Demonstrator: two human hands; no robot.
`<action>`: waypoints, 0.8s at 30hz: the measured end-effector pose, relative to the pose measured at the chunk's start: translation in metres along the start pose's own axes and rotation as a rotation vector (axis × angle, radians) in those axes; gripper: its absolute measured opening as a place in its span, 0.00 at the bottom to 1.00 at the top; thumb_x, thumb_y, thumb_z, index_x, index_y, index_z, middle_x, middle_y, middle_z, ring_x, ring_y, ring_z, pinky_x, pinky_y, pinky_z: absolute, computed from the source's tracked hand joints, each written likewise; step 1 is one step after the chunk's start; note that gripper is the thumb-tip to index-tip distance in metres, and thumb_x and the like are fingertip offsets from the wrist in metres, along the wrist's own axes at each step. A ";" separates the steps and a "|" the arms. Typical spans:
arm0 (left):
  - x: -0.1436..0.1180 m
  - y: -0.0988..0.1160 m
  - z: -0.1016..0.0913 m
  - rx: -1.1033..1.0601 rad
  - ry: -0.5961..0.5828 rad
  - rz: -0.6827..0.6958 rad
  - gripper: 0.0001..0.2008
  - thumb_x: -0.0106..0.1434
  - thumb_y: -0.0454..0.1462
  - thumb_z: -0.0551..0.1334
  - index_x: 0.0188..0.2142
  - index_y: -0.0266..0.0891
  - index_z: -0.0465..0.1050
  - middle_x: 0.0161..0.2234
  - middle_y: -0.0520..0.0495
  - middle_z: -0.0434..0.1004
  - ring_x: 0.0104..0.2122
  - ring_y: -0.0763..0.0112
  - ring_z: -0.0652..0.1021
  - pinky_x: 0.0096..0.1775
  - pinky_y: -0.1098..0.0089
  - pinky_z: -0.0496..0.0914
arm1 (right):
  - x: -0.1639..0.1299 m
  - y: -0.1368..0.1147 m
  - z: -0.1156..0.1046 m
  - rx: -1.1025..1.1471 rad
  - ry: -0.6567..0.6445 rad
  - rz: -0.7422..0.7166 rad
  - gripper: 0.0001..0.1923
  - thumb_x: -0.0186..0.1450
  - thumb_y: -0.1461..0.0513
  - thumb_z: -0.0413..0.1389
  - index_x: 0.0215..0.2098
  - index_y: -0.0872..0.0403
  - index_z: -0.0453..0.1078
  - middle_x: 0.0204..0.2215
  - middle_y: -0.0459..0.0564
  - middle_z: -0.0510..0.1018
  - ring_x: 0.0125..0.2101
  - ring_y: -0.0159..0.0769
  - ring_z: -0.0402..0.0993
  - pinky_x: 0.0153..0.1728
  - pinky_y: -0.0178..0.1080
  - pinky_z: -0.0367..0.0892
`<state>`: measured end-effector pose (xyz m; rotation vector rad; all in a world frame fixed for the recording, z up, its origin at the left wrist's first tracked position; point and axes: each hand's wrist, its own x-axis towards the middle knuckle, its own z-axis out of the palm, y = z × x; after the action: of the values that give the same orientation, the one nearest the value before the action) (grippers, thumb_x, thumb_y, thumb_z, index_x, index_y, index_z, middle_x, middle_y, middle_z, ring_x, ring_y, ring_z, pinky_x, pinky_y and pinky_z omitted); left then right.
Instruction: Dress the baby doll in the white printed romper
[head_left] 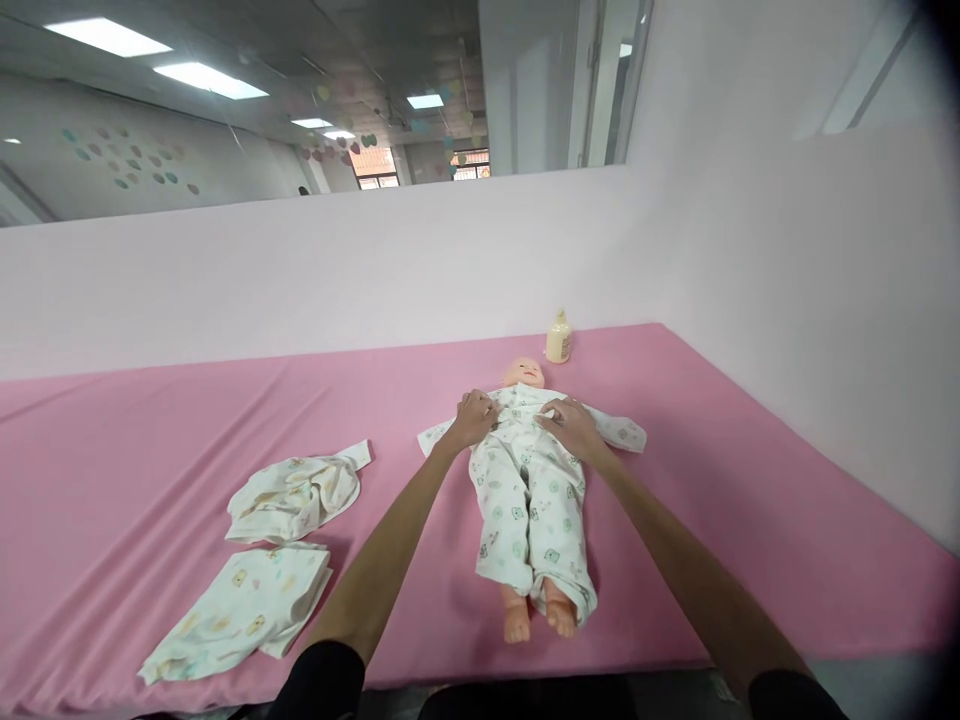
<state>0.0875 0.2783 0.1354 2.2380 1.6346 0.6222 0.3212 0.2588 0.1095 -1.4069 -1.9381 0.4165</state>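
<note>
Doll (527, 372) on its back on pink sheet (405, 640), right of the middle; head toward the far edge, bare feet close to the near edge. Dressed in white printed shirt (517, 397) and white printed trousers (500, 500), green motifs; both sleeves spread outward, trouser legs side by side, feet showing past the cuffs. Left hand (476, 418) at the doll's torso, on the side nearer the sheet's left part, fingers bent and close together over the shirt; cannot tell whether cloth is pinched beneath them. Right hand (571, 425) at the opposite side of the torso, fingers curved inward to the cloth around the waist; contact looks likely, but a pinch between thumb and fingers cannot be confirmed. The hands are apart, shirt front visible between them. Black sleeves (322, 680) at both elbows. Pale yellow bottle (559, 342) upright by the far edge, near the far right corner, just beyond the doll's head. Toward the near left corner: crumpled white top (296, 497), one sleeve pointing to the doll; folded white garment (244, 610) just beside it, nearer the near edge. White wall (300, 290) behind the far edge.
</note>
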 end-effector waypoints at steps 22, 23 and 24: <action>-0.025 -0.011 -0.004 -0.142 0.279 0.033 0.14 0.71 0.42 0.46 0.33 0.40 0.64 0.36 0.47 0.73 0.35 0.68 0.72 0.38 0.66 0.65 | 0.022 -0.016 -0.026 0.161 0.275 0.086 0.20 0.70 0.50 0.46 0.23 0.50 0.53 0.20 0.42 0.63 0.23 0.34 0.58 0.28 0.38 0.54; -0.027 -0.008 -0.003 -0.137 0.310 0.038 0.14 0.71 0.42 0.45 0.34 0.40 0.63 0.37 0.47 0.72 0.36 0.68 0.72 0.39 0.66 0.65 | 0.021 -0.019 -0.026 0.175 0.290 0.088 0.20 0.70 0.50 0.46 0.23 0.50 0.53 0.20 0.42 0.63 0.23 0.34 0.58 0.27 0.37 0.53; -0.030 -0.005 -0.001 -0.128 0.323 0.039 0.14 0.72 0.42 0.44 0.36 0.40 0.63 0.38 0.47 0.72 0.36 0.68 0.72 0.38 0.66 0.65 | 0.018 -0.022 -0.027 0.175 0.300 0.075 0.20 0.70 0.49 0.45 0.24 0.50 0.54 0.21 0.42 0.63 0.23 0.34 0.58 0.27 0.37 0.53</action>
<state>0.0753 0.2514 0.1294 2.1676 1.6401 1.1151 0.3216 0.2635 0.1478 -1.3467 -1.5739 0.3766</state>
